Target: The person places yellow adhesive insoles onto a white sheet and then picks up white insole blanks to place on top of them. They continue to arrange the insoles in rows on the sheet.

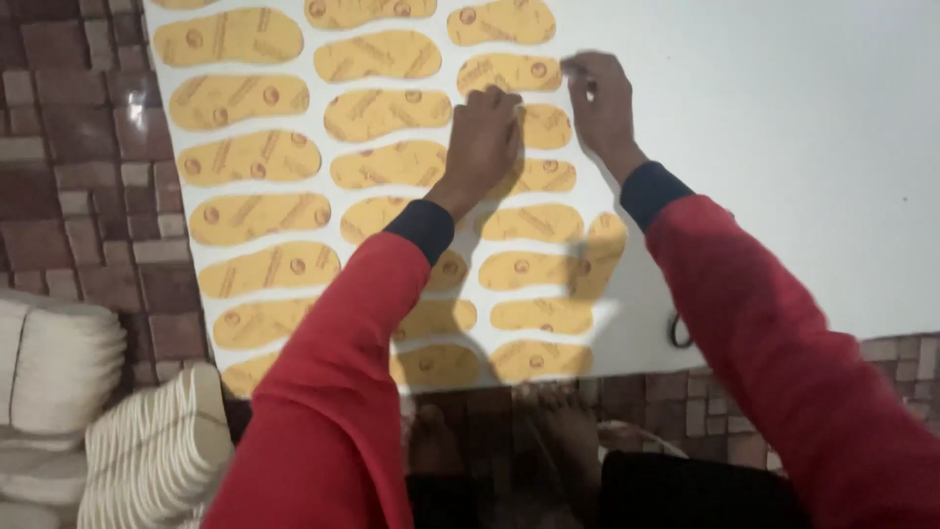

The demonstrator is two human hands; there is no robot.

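Lower left of frame: stacks of white foam soles (147,446), on edge, piled on the brick-patterned floor (88,186). 
Bottom centre: bare feet (548,431) at the sheet's near edge. 
Centre: large white sheet (783,147) flat on the floor, bearing three columns of yellow sole-shaped cutouts (255,216) laid crosswise; right half of the sheet bare. 
Right of centre: small dark looped object (680,331) on the sheet, kind unclear. 
Upper centre: left hand (482,142), red sleeve with dark cuff, fingers curled down, pressing on a yellow insole piece (544,127) in the third column. 
Just beyond, upper right of centre: right hand (602,103), fingers bent, tips pinched at the sheet beside the same column; anything gripped cannot be told.
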